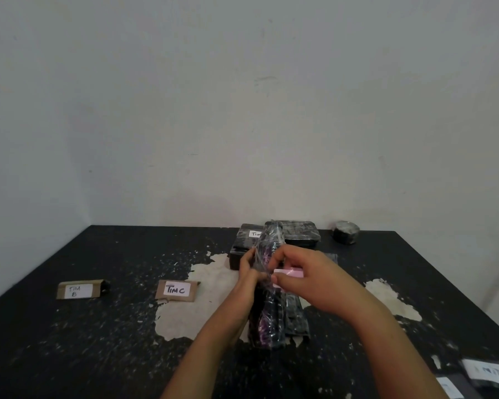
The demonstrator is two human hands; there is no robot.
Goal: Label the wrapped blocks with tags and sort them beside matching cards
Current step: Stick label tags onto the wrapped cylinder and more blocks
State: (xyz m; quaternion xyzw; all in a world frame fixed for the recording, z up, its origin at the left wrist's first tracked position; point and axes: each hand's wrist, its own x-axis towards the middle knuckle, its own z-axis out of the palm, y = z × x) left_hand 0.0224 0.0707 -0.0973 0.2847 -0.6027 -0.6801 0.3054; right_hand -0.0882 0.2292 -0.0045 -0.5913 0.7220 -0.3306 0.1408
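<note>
My left hand [249, 269] grips 1 wrapped block [267, 286] upright above the desk [98, 341]; my right hand [297, 272] pinches a pink tag [289, 273] against it. Next, I judge, press it flat.

Left card [81, 289]: "TIM B". Middle card [177, 290]: "TIM C". Back block tag [255, 234]: "TIM", rest hidden. Bottom-right tags [486, 371]: blurred, unreadable.

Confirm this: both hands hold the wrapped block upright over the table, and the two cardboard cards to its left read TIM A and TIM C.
Not quite. The head view shows the cards reading TIM B and TIM C. The rest stands: left hand and right hand hold the wrapped block upright.
</note>
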